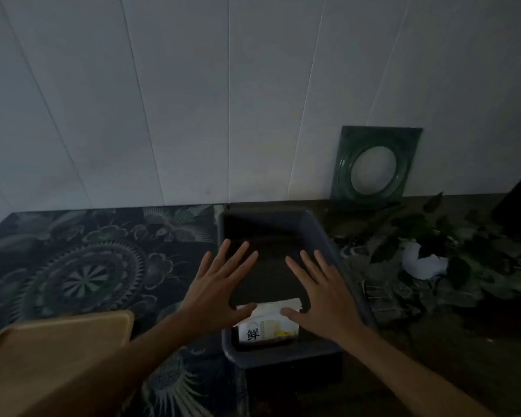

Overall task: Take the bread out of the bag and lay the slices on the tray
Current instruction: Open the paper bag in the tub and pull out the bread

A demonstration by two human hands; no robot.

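A white bread bag [268, 325] with black lettering lies at the near end of a dark blue bin [319, 233]. Both my hands hover flat above the bin with fingers spread. My left hand [220, 284] is over the bin's left side, its thumb just above the bag's top left corner. My right hand [322, 293] is over the right side, thumb by the bag's top right corner. Neither hand holds anything. A tan tray [57, 350] sits at the lower left, partly covered by my left forearm.
A patterned dark cloth [88, 266] covers the table's left half. A leafy plant in a white pot [421, 260] stands right of the bin. A green square frame with a round opening [373, 167] leans on the panelled wall. The scene is dim.
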